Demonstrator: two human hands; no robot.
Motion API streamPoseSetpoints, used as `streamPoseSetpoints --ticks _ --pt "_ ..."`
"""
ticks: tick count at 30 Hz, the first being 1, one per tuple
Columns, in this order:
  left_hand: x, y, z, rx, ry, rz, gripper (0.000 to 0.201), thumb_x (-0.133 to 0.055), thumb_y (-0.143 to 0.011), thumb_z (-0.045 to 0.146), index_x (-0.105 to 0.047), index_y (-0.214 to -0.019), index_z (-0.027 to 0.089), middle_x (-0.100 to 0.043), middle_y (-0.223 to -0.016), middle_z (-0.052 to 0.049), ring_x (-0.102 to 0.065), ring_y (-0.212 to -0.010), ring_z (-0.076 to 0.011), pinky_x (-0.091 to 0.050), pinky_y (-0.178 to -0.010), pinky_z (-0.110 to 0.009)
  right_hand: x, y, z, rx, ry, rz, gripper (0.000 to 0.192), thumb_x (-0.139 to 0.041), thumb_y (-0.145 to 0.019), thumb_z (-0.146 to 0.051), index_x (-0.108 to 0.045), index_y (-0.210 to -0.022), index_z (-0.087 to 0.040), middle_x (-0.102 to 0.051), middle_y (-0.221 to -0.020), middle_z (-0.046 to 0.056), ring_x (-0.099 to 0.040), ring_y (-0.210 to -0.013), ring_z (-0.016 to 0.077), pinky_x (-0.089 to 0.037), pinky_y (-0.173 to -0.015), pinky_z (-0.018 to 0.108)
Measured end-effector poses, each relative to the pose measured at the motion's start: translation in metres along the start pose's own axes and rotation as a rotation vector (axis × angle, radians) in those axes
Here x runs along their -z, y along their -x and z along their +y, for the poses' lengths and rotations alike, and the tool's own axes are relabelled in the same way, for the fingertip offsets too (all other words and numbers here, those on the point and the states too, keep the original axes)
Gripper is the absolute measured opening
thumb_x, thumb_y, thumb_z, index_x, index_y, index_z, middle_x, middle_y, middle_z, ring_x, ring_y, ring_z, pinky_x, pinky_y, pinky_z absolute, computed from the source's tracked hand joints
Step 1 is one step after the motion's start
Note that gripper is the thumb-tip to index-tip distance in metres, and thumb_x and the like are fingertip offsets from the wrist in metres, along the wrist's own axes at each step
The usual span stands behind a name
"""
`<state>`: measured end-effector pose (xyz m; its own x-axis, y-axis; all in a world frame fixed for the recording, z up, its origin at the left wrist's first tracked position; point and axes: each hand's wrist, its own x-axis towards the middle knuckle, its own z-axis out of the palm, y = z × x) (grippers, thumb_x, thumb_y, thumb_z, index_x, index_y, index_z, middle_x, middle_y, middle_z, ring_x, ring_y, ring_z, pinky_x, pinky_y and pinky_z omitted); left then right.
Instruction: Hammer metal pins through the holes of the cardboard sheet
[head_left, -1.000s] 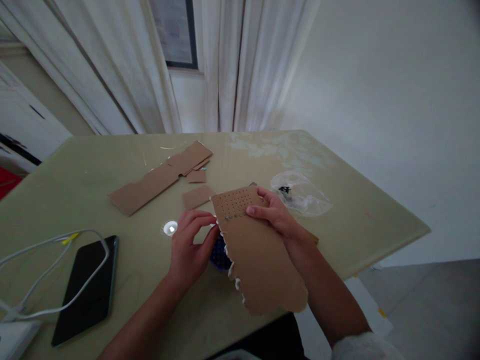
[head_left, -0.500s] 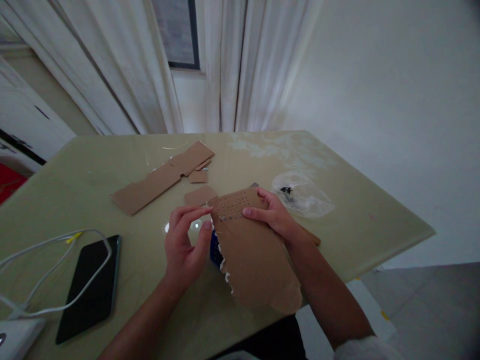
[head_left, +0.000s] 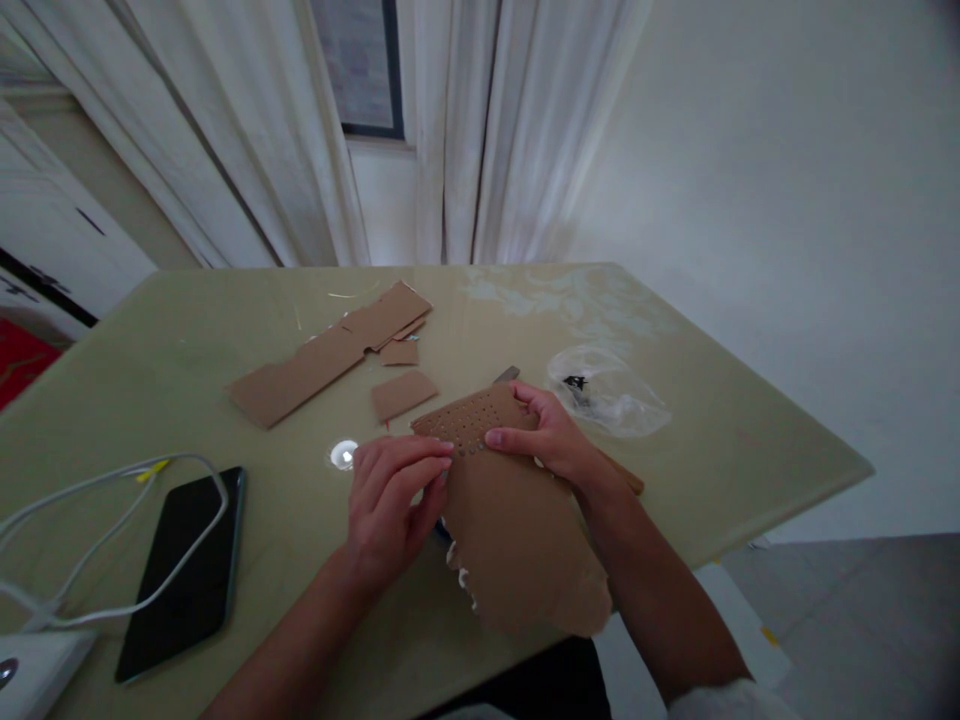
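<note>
My right hand (head_left: 551, 440) grips the far end of a torn brown cardboard sheet (head_left: 517, 530) that has a grid of small holes near its top. The sheet slopes down toward me over the table's near edge. My left hand (head_left: 394, 495) rests against the sheet's left edge, fingers curled, with the fingertips at the punched holes. Whether the fingertips pinch anything small is too fine to tell. A bit of dark blue shows under the sheet just below my left hand.
On the pale green table (head_left: 187, 360) lie a long cardboard strip (head_left: 330, 350), two small cardboard scraps (head_left: 403, 394), a small round shiny disc (head_left: 343, 455), a clear plastic bag (head_left: 607, 392), and a black phone (head_left: 184, 570) with a white cable (head_left: 82, 520). White curtains hang behind.
My left hand lifted off the sheet's edge, then came back down with its fingertips on the punched holes. The sheet has lowered and now covers most of the blue thing.
</note>
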<state>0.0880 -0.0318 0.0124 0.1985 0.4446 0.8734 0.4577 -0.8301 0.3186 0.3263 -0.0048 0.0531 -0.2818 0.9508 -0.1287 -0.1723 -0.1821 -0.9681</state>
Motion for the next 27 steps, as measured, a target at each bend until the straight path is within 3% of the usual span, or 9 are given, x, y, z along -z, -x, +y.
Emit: streamPoseSetpoints --ticks 10,13,16,18,21,24,27 --pt "0.007 0.003 0.002 -0.063 0.042 0.005 0.012 -0.055 -0.107 0.013 -0.061 -0.101 0.023 -0.083 -0.115 -0.010 -0.077 -0.092 -0.0195 -0.056 -0.085 -0.039 -0.001 0.001 0.005 -0.038 0.029 -0.027 0.057 -0.102 -0.069 -0.030 -0.072 -0.117 -0.021 -0.084 -0.108 0.005 -0.081 -0.090 0.0226 -0.066 -0.076 0.031" --pt "0.008 -0.001 -0.005 0.114 -0.017 0.172 0.009 -0.062 -0.102 0.014 -0.063 -0.105 0.023 -0.080 -0.109 -0.008 -0.075 -0.096 -0.0209 -0.057 -0.085 -0.038 0.000 -0.002 0.006 -0.005 -0.011 0.026 0.055 -0.102 -0.071 -0.034 -0.072 -0.115 -0.021 -0.084 -0.107 0.006 -0.082 -0.087 0.0222 -0.066 -0.075 0.031" --pt "0.013 -0.007 -0.027 0.498 -0.192 0.274 0.009 -0.062 -0.103 0.028 -0.068 -0.103 0.021 -0.075 -0.096 -0.005 -0.069 -0.087 -0.0207 -0.052 -0.077 -0.035 0.002 -0.005 0.006 0.021 -0.071 0.096 0.056 -0.101 -0.071 -0.037 -0.072 -0.116 -0.021 -0.085 -0.104 0.006 -0.082 -0.082 0.0226 -0.067 -0.072 0.032" --pt "0.018 -0.009 -0.049 0.790 -0.232 0.067 0.025 -0.063 -0.101 0.043 -0.074 -0.103 0.021 -0.076 -0.088 -0.004 -0.066 -0.074 -0.0203 -0.048 -0.068 -0.034 0.002 -0.007 0.006 0.026 -0.107 0.136 0.058 -0.102 -0.070 -0.037 -0.072 -0.117 -0.022 -0.085 -0.103 0.006 -0.083 -0.082 0.0239 -0.067 -0.072 0.034" --pt "0.025 -0.007 -0.077 1.013 -0.225 -0.293 0.031 -0.064 -0.093 0.049 -0.078 -0.096 0.021 -0.080 -0.086 -0.005 -0.070 -0.073 -0.0240 -0.050 -0.070 -0.036 0.002 -0.009 0.005 0.032 -0.132 0.174 0.059 -0.103 -0.067 -0.037 -0.072 -0.115 -0.022 -0.086 -0.101 0.007 -0.083 -0.082 0.0249 -0.067 -0.072 0.034" --pt "0.028 -0.003 -0.087 1.063 -0.424 -0.545 0.029 -0.061 -0.093 0.043 -0.079 -0.100 0.022 -0.084 -0.094 -0.009 -0.076 -0.084 -0.0305 -0.051 -0.075 -0.039 0.002 -0.010 0.003 0.031 -0.129 0.190 0.058 -0.103 -0.067 -0.037 -0.073 -0.114 -0.022 -0.086 -0.101 0.007 -0.084 -0.083 0.0255 -0.067 -0.071 0.034" --pt "0.028 0.001 -0.083 0.995 -0.594 -0.682 0.031 -0.056 -0.097 0.037 -0.076 -0.115 0.022 -0.085 -0.103 -0.012 -0.078 -0.097 -0.0358 -0.053 -0.080 -0.042 0.002 -0.010 0.003 0.030 -0.122 0.193 0.058 -0.102 -0.067 -0.037 -0.073 -0.114 -0.022 -0.086 -0.100 0.007 -0.084 -0.083 0.0259 -0.067 -0.072 0.035"
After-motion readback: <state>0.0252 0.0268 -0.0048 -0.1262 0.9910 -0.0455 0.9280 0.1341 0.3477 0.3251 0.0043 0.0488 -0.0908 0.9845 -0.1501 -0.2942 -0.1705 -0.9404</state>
